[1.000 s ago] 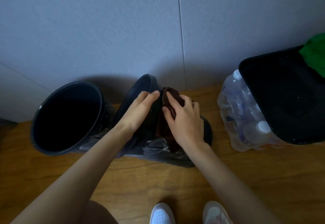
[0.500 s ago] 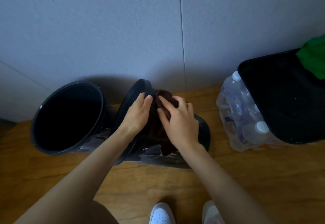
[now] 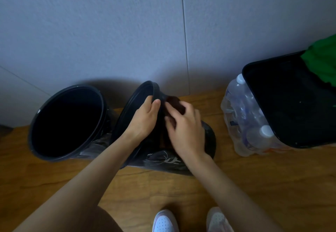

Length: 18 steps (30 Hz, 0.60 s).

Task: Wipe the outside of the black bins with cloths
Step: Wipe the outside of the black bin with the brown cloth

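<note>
Dim bluish light, soft shadows on the wall (image 3: 109,31), right hand (image 3: 185,131) motion-blurred, wide-angle edge bending

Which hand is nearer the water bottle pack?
Right. The right hand holds the cloth against the tilted bin, left of the water bottle pack; the left hand grips that bin's rim, farther left.

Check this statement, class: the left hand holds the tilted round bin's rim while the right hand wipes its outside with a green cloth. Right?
Wrong colour: the head view shows the right hand holding a dark brown cloth against the tilted round bin, whose rim the left hand holds. The green cloth lies on the rectangular bin.
</note>
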{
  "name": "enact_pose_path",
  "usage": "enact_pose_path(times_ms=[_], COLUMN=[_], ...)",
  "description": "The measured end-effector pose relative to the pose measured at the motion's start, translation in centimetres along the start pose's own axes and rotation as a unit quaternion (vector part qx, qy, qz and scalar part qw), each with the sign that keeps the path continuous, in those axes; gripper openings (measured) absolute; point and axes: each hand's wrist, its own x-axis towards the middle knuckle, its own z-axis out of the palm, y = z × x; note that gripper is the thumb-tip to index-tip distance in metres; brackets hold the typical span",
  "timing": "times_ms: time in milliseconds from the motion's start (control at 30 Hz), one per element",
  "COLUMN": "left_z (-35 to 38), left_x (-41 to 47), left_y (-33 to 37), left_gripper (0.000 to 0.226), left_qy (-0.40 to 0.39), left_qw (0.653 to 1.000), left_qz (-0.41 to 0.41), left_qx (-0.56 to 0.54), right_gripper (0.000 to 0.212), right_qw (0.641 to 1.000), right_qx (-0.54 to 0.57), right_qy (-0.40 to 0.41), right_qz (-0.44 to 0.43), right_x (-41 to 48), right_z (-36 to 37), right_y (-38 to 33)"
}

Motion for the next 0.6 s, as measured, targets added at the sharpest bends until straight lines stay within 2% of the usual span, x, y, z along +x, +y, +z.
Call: enact_pose_path(times_ms=[133, 433, 500, 600], left_z=[-0.1, -0.4, -0.1, 0.2], left_x=[0.0, -0.3, -0.3, -0.2], left_y=[0.0, 0.0, 0.2, 0.4], left_gripper=[0.025, 0.03, 0.029, 0.028], left_qy=[0.007, 0.004, -0.003, 0.002], left_qw=[0.999, 1.0, 1.0, 1.0], left_qz=[-0.022, -0.006, 0.0, -0.003], left_qx=[-0.03, 0.002, 0.011, 0.008], right_gripper=[0.043, 0.04, 0.04, 0.042], right_qw=[1.0, 0.979, 0.982, 0.996], right_qx=[0.0, -0.062, -0.056, -0.005], right_qy=[0.003, -0.085, -0.071, -0.029], right_qz=[-0.031, 0.175, 0.166, 0.079], right_x=[0.7, 1.1, 0.7, -0.1], right_z=[0.4, 0.6, 0.4, 0.1], right_y=[-1.3, 7.9, 7.1, 3.3])
